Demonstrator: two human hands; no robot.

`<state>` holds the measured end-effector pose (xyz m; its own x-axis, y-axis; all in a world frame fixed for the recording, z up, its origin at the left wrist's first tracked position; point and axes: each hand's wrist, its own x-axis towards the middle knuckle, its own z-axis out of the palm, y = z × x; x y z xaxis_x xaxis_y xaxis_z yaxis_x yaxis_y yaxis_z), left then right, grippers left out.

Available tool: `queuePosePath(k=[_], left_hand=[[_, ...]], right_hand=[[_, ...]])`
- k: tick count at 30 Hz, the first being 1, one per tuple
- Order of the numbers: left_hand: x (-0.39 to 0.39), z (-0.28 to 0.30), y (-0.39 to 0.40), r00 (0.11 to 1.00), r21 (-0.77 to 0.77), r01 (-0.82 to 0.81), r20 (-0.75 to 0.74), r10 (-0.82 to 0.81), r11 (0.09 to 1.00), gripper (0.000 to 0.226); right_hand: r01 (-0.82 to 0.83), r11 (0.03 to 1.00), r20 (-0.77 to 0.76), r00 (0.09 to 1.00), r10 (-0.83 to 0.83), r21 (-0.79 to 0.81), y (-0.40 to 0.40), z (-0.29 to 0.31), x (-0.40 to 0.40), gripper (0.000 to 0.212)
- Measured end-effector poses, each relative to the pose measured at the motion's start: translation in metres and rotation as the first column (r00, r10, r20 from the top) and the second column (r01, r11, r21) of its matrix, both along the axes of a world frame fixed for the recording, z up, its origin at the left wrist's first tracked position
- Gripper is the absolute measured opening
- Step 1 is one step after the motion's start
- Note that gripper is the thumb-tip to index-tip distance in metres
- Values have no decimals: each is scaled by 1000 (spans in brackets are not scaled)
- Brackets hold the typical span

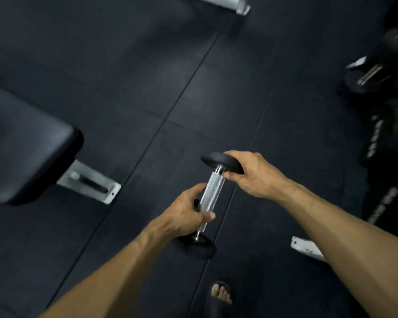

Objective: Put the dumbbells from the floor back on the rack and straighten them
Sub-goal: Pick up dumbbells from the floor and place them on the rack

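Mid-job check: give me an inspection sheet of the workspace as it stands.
Surface: dark rubber floor, seams between tiles.
Job's things: dumbbell off the floor, held tilted; rack at right edge, blurred, another dumbbell on it.
Clutter: nothing seen.
Grippers: left hand grips the knurled handle; right hand holds the upper weight head.
Cables: nothing seen.
Surroundings: padded bench at left on a metal foot; a sandalled foot below; pale metal part lower right, unclear.
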<state>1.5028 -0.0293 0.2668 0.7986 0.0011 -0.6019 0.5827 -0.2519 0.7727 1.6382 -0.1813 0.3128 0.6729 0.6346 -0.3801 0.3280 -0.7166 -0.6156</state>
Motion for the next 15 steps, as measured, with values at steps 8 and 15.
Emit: queuePosePath(k=[8,15], left_hand=[[103,208,-68,953,179,206,184,-238,962,68],[197,306,-118,861,261,367,268,-432,893,64]], right_hand=[[93,995,167,981,-100,46,-98,214,73,26],[229,969,254,935,-246,94,-168,314,128,18]])
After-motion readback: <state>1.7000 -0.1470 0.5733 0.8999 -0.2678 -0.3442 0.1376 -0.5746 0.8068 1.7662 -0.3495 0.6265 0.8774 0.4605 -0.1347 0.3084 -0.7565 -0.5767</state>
